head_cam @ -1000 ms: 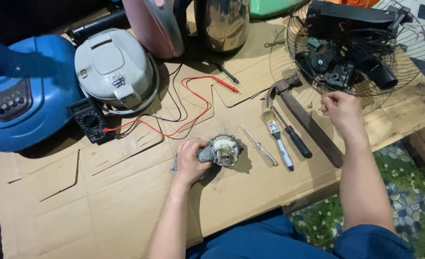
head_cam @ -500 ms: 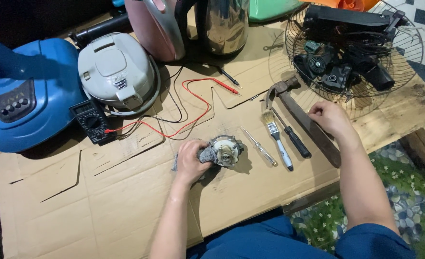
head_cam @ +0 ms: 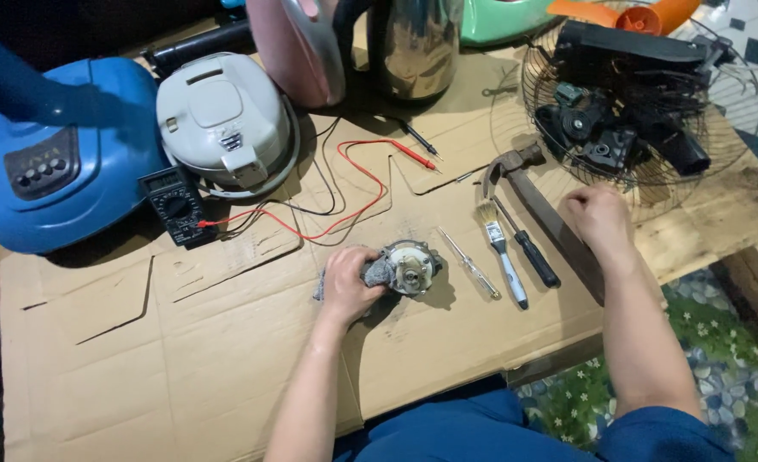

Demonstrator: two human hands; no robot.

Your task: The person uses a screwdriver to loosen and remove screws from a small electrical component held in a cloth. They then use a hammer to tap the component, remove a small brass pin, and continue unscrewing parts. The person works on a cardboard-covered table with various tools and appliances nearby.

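My left hand (head_cam: pixel 349 282) grips a small round metal motor (head_cam: pixel 409 267) through a grey cloth (head_cam: pixel 377 272), pressing it onto the cardboard sheet (head_cam: pixel 182 359). To the right, my right hand (head_cam: pixel 599 218) lies with curled fingers against the wooden handle of a hammer (head_cam: pixel 528 188); whether it grips the handle is unclear. Between the hands lie a thin tester screwdriver (head_cam: pixel 468 263), a small paintbrush (head_cam: pixel 503 252) and a black-handled screwdriver (head_cam: pixel 533 255).
A black multimeter (head_cam: pixel 174 204) with red and black leads (head_cam: pixel 370 184) sits at the left. Behind it stand a blue fan base (head_cam: pixel 54 162), a grey rice cooker (head_cam: pixel 225 120), a pink appliance (head_cam: pixel 297 43) and a steel kettle (head_cam: pixel 413 47). A wire fan grille (head_cam: pixel 721 94) holds black parts.
My right hand has drawn back from the fan grille, down and toward me, onto the hammer handle. My left hand and the motor have stayed put.
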